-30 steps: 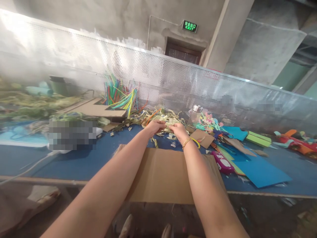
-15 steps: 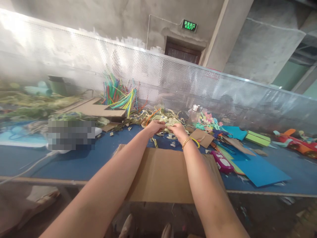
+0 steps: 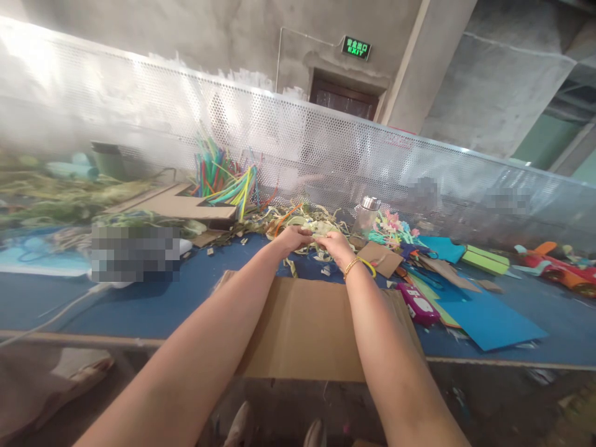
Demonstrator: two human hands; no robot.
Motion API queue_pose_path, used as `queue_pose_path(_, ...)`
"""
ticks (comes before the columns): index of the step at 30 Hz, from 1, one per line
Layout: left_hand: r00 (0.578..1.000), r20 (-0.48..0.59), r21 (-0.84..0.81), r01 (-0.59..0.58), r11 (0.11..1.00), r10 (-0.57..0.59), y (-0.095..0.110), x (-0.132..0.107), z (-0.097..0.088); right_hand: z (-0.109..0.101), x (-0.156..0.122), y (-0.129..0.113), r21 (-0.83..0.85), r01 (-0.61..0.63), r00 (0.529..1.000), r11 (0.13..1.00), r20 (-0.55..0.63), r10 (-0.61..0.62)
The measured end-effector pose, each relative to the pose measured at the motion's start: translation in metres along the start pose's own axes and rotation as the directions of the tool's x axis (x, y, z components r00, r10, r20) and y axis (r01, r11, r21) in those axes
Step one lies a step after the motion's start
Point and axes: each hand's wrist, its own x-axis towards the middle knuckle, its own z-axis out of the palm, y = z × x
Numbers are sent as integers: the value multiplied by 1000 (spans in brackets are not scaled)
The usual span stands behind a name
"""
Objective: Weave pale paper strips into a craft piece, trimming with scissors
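Observation:
My left hand and my right hand are stretched out over the far part of the table, fingertips nearly meeting. The fingers of both are closed in a pinch; what they grip, if anything, is too small to make out. Just behind them lies a tangled heap of pale yellow-green strips, some also showing below the hands. A brown cardboard sheet lies under my forearms and sticks out past the table's front edge. A gold bracelet is on my right wrist.
Coloured pipe cleaners stand behind a flat cardboard piece at the left. To the right are a clear bottle, a purple box, blue sheets and a red toy car. A perforated metal screen borders the back.
Almost nothing differs. Both hands stay pinched at the same spot, and the things on the table have not moved.

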Motion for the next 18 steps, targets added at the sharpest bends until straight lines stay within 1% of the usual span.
queue_pose_path(3, 999, 35, 16, 3, 1000, -3, -1, 0, 0, -1, -2, -2, -57, -25, 999, 998, -21, 24)
queue_pose_path(5, 996, 88, -1, 6, 1000, -6, -1, -1, 0, -1, -5, -5, -53, -43, 999, 998, -9, 42)
queue_pose_path(7, 992, 126, -55, 18, 998, -11, 1, -3, 0, -1, -7, -8, 28, -77, 997, 997, 25, 76)
queue_pose_path(10, 991, 126, -131, 60, 990, -43, 3, -6, 0, 1, -11, -12, 193, -163, 985, 968, 94, 148)
queue_pose_path(12, 990, 122, -142, 93, 985, -76, 5, -8, 0, 2, -12, -14, 233, -201, 977, 951, 117, 178)
queue_pose_path(15, 985, 125, -141, 140, 980, -122, 7, -10, 1, 2, -12, -14, 243, -188, 980, 952, 113, 164)
queue_pose_path(18, 987, 110, -141, 131, 981, -116, 8, -10, 1, 1, -9, -12, 290, -167, 985, 943, 96, 145)
